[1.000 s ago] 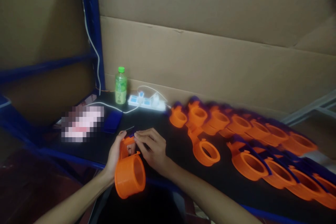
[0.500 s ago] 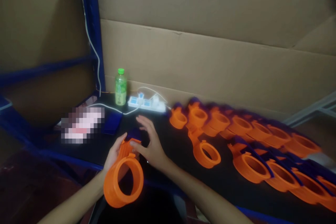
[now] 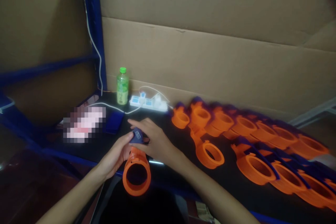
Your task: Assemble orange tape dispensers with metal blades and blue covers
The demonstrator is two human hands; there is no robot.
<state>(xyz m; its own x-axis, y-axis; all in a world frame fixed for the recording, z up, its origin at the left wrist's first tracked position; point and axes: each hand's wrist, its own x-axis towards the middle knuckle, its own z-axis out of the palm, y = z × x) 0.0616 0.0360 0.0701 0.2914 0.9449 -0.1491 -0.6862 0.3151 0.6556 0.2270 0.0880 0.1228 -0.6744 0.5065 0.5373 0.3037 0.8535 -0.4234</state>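
An orange plastic ring-shaped holder (image 3: 137, 177) with a dark blue end piece (image 3: 138, 135) is held in front of me, over the table's front edge. Its round opening points toward me, below the hands. My left hand (image 3: 118, 152) grips the narrow neck from the left, thumb on the blue piece. On the other side, my right hand (image 3: 154, 140) closes round the blue end, its fingers curving over the top. The neck between the palms is partly hidden. To the right, a similar orange holder (image 3: 210, 154) lies apart on the black table.
Two rows of matching orange-and-blue holders (image 3: 256, 168) fill the table's right side. A green-capped bottle (image 3: 122, 86) stands at the back, beside a white power strip (image 3: 148, 103) with cables. A blue flat object (image 3: 114, 122) and a blurred-out item (image 3: 85, 124) lie at left.
My right hand has come from open fingers to closing on the blue end. The holder has tilted, its ring shifting right and slightly up, and the blue end now faces me more.
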